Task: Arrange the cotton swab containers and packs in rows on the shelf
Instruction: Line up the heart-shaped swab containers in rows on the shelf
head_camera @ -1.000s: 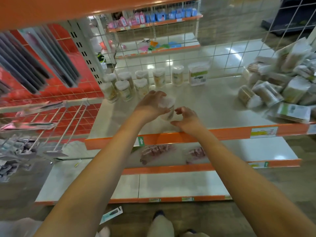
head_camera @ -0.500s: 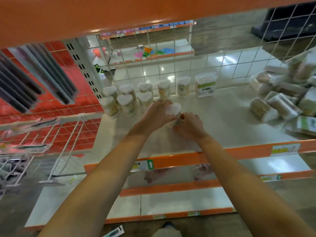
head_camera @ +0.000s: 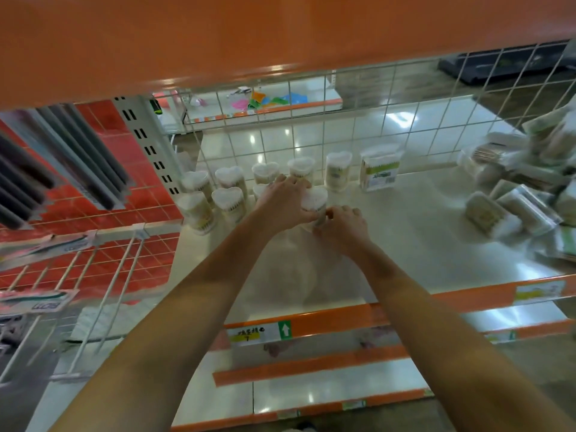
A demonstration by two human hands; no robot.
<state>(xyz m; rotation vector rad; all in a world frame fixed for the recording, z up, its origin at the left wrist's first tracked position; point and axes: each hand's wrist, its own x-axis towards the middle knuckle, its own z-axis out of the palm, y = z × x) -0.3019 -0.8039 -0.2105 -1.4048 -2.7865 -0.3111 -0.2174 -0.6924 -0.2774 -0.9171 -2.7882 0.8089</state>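
We grip one heart-lidded swab container [head_camera: 314, 203] w/ both hands: left hand [head_camera: 285, 202] wraps its side, right hand [head_camera: 341, 227] pinches its base. It stands on shelf [head_camera: 414, 232], front row, toward back-left corner. Loose packs [head_camera: 511, 210] heaped at right edge.

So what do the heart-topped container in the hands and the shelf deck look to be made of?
Heart-topped container: seemingly clear glossy plastic with a whitish lid; pale contents show through the wall. Shelf deck: probably cream painted metal, semi-gloss, since it mirrors the ceiling lights softly. Both hands, left and right, grip the container.
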